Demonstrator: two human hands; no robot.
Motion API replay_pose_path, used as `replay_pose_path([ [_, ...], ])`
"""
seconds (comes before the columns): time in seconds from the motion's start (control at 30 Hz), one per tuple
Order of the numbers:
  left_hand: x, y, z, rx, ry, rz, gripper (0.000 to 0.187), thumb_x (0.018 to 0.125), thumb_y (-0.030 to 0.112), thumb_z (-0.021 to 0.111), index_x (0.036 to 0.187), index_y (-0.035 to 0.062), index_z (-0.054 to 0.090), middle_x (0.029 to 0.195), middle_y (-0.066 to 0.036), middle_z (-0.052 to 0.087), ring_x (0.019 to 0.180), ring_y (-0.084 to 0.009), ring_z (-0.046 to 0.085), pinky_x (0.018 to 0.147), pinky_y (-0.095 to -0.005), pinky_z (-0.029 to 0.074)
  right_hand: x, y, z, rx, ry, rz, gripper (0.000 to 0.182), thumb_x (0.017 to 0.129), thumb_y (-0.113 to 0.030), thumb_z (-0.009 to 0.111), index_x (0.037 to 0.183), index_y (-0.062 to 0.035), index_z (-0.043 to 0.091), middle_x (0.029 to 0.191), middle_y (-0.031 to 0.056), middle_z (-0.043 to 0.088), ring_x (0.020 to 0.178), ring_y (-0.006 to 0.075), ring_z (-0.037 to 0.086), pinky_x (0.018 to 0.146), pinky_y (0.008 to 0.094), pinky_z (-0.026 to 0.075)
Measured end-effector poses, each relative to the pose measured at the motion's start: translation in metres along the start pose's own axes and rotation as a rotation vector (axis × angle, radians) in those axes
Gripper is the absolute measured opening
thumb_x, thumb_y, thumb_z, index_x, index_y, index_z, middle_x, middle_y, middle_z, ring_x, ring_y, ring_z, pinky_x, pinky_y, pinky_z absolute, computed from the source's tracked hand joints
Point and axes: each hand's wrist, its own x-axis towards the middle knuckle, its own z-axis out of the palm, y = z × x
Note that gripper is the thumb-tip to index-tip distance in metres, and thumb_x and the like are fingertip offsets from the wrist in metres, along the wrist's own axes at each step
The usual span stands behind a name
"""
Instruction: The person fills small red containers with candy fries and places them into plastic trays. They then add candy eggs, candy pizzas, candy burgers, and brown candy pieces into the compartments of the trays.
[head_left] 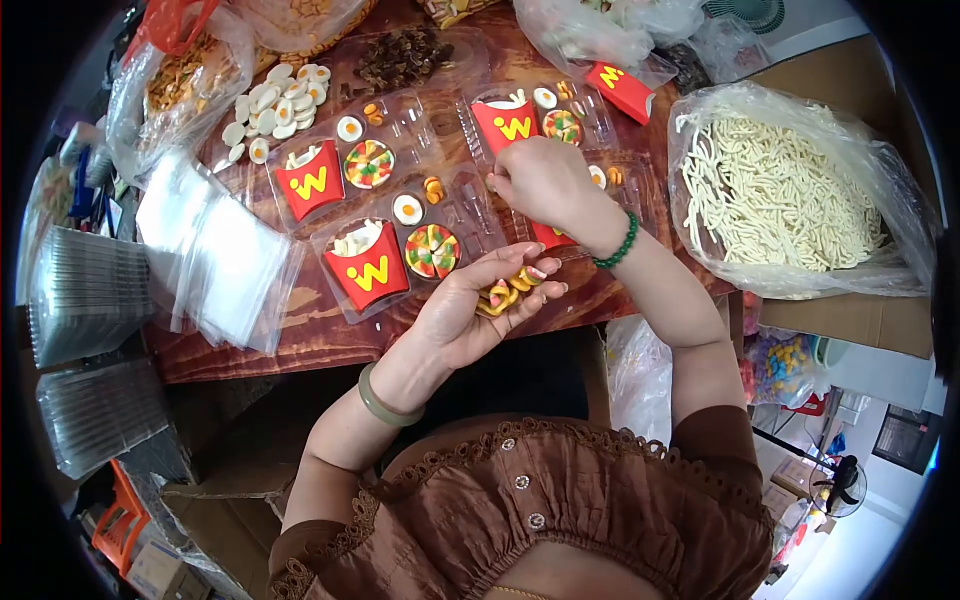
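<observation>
My left hand [465,312] is cupped palm up near the table's front edge, fingers curled around several small yellow-orange toy food pieces [508,293]. My right hand [550,182] is closed over the lower right clear tray [632,190], hiding part of it; whatever its fingers hold is out of sight. Under it show a toy fried egg [597,176], small orange pieces [615,176] and part of a red fries box [553,236]. Closest to my left hand, another tray holds a red fries box [364,268], a fried egg [407,209], a toy pizza [432,251] and orange pieces [433,190].
Two more filled trays lie behind, with red fries boxes [311,181] [505,122]. Toy eggs [283,105] and brown pieces [400,58] are heaped farther back. Clear bags [215,250] and stacked plastic trays [90,290] are at left; a lined carton of toy fries [790,190] stands right.
</observation>
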Motion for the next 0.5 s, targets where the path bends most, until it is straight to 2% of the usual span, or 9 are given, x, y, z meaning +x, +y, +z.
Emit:
replay_pose_path([
  [0.2,-0.008,0.004,-0.005,-0.013,-0.015,0.025,0.024,0.093,0.009,0.048,0.115,0.0008,0.051,0.111,-0.016,0.06,0.104,-0.0325,0.06,0.086,-0.0328,0.052,0.003,-0.012,0.001,0.025,0.044,0.003,0.016,0.07,-0.018,0.062,0.069,-0.0029,0.065,0.066,0.0177,0.062,0.064,0.0344,0.063,0.06,0.044,0.051],
  [0.23,-0.008,0.003,-0.005,-0.008,-0.025,0.008,0.024,0.093,0.009,0.048,0.115,0.0008,0.051,0.111,-0.016,0.06,0.104,-0.0325,0.06,0.086,-0.0328,0.052,-0.002,-0.005,0.001,0.107,0.149,-0.015,0.019,0.071,-0.021,0.062,0.07,-0.0025,0.066,0.065,0.0173,0.062,0.062,0.034,0.062,0.058,0.0423,0.051],
  [0.3,-0.01,0.002,-0.002,-0.008,0.01,0.031,0.024,0.093,0.007,0.047,0.115,0.0005,0.051,0.113,-0.017,0.059,0.106,-0.0338,0.058,0.087,-0.0341,0.053,-0.021,0.013,-0.023,0.332,0.243,0.018,0.023,0.074,-0.025,0.066,0.073,-0.0023,0.067,0.062,0.0138,0.062,0.057,0.0256,0.063,0.053,0.0351,0.049],
  [0.33,-0.009,0.002,-0.002,-0.027,-0.005,0.025,0.024,0.093,0.007,0.046,0.115,-0.0002,0.051,0.113,-0.018,0.058,0.109,-0.035,0.056,0.089,-0.0356,0.052,-0.035,0.023,-0.047,0.5,0.154,0.119,0.026,0.076,-0.028,0.069,0.076,-0.002,0.067,0.06,0.0081,0.062,0.054,0.0146,0.06,0.052,0.0269,0.046],
  [0.4,-0.006,0.0,0.0,-0.04,0.005,0.006,0.024,0.093,0.007,0.046,0.115,-0.0008,0.051,0.114,-0.017,0.058,0.11,-0.035,0.056,0.09,-0.0359,0.052,-0.061,0.058,-0.054,0.575,0.206,0.262,0.024,0.077,-0.026,0.07,0.078,-0.0014,0.067,0.059,0.0042,0.061,0.053,0.0087,0.057,0.051,0.0226,0.043],
  [0.47,0.001,-0.003,0.003,-0.05,0.012,-0.005,0.024,0.093,0.007,0.046,0.115,-0.0015,0.051,0.114,-0.017,0.058,0.111,-0.035,0.055,0.091,-0.0363,0.051,-0.083,0.086,-0.05,0.596,0.164,0.433,0.024,0.077,-0.025,0.07,0.079,-0.0021,0.067,0.06,0.0039,0.062,0.053,0.0102,0.058,0.052,0.0238,0.044],
  [0.5,0.006,-0.007,0.003,-0.042,0.019,-0.014,0.025,0.093,0.008,0.046,0.116,-0.0021,0.05,0.114,-0.018,0.058,0.112,-0.0349,0.054,0.092,-0.0366,0.05,-0.09,0.093,-0.043,0.594,0.165,0.435,0.024,0.077,-0.025,0.07,0.079,-0.0021,0.067,0.06,0.0039,0.062,0.053,0.0102,0.058,0.052,0.0238,0.044],
])
